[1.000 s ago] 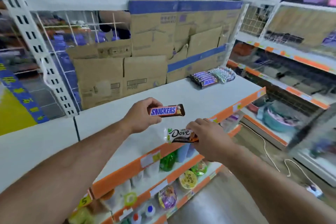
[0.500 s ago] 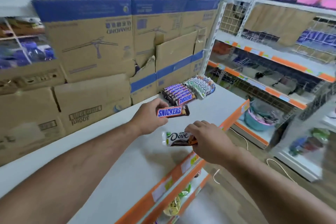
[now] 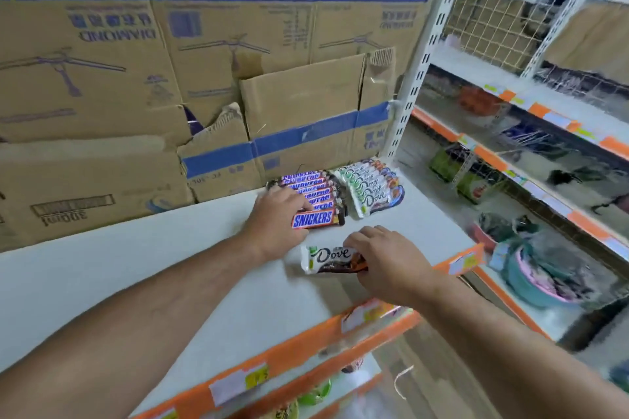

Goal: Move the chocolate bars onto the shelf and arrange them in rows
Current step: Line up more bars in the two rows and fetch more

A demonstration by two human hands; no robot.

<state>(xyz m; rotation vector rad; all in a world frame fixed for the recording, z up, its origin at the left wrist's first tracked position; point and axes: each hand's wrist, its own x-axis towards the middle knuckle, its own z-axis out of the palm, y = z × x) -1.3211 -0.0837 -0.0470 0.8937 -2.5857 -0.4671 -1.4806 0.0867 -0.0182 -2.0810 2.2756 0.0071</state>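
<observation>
Two outstretched hands [image 3: 275, 223] pinching bars [image 3: 315, 219]

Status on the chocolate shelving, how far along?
Done: Snickers row and Dove row lie at the back of the shelf. In hand: left hand holds a Snickers bar at its row's front; right hand holds a Dove bar, short of its row. Left: seat both.

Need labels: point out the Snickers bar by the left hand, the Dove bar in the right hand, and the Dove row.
Snickers bar [image 3: 318, 219]: head view, blue logo.
Dove bar [image 3: 328, 257]: head view, white lettered end.
Dove row [image 3: 370, 186]: head view, middle wrapper.
</observation>
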